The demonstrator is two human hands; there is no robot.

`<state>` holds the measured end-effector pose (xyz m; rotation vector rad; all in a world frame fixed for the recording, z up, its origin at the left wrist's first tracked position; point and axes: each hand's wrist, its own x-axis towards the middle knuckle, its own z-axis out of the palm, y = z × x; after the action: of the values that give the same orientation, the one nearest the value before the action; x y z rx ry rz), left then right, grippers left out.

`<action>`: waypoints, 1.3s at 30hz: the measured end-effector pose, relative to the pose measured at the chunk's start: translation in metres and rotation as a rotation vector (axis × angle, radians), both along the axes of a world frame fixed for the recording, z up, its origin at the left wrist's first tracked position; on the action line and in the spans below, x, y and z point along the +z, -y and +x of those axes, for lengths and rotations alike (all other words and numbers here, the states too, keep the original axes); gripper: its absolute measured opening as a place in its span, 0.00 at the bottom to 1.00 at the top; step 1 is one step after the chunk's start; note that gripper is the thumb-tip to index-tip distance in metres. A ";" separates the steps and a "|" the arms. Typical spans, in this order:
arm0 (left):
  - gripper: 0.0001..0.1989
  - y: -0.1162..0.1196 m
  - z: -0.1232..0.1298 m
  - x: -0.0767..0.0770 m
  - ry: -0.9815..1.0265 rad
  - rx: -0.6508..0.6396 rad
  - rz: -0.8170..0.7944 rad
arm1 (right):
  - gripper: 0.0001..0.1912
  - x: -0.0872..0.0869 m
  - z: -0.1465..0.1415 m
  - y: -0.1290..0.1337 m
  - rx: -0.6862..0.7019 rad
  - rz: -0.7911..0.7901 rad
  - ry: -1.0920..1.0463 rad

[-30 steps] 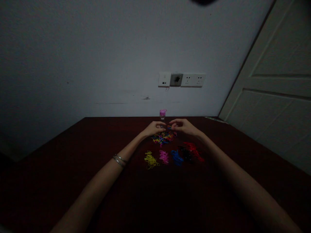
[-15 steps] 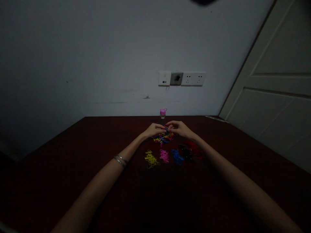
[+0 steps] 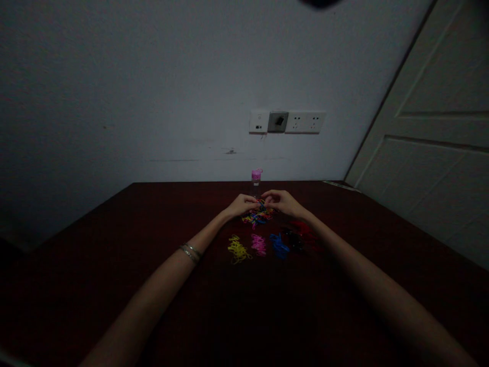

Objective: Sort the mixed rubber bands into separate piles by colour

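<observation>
Over a mixed pile of small coloured rubber bands [image 3: 259, 218], my left hand [image 3: 243, 205] and my right hand [image 3: 283, 202] face each other with fingertips almost meeting. Each hand has thumb and fingers pinched together at the bands between them; exactly which bands they grip is hard to see in the dim light. Sorted piles lie nearer to me in a row: yellow rubber bands [image 3: 238, 250], pink rubber bands [image 3: 259, 245], blue rubber bands [image 3: 279, 246], black rubber bands [image 3: 293, 239] and red rubber bands [image 3: 304, 230], the last partly hidden beside my right forearm.
A clear bottle with a pink cap [image 3: 256, 176] stands upright behind the mixed pile. The dark red table [image 3: 171, 209] meets a pale wall [image 3: 171, 92] carrying a row of sockets [image 3: 301, 122]. A white panelled door [image 3: 431, 153] is on the right.
Both hands stay nearly in place over the mixed pile, with only slight finger movement. The view has shifted a little, and more of the bottle shows.
</observation>
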<state>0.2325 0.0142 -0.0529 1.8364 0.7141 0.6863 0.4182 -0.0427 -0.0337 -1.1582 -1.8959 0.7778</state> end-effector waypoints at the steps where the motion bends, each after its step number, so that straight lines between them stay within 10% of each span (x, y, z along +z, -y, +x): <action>1: 0.13 0.000 0.000 0.000 -0.013 0.004 0.007 | 0.16 0.000 0.001 0.000 -0.007 0.000 0.005; 14: 0.14 -0.012 -0.009 -0.009 -0.150 0.069 0.090 | 0.16 0.013 0.000 0.007 0.011 -0.052 0.027; 26: 0.18 -0.028 -0.024 0.007 -0.178 0.141 0.229 | 0.18 0.012 -0.076 0.047 0.513 -0.179 0.254; 33: 0.15 -0.025 -0.027 0.013 -0.222 0.117 0.251 | 0.18 0.003 -0.083 0.049 0.529 -0.199 0.324; 39: 0.11 -0.024 -0.038 0.024 -0.389 -0.008 0.322 | 0.16 0.032 -0.063 0.050 0.453 -0.171 0.309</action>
<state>0.1943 0.0385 -0.0287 2.3038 0.8844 0.4599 0.3550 -0.0928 -0.0013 -1.0017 -2.4375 1.0696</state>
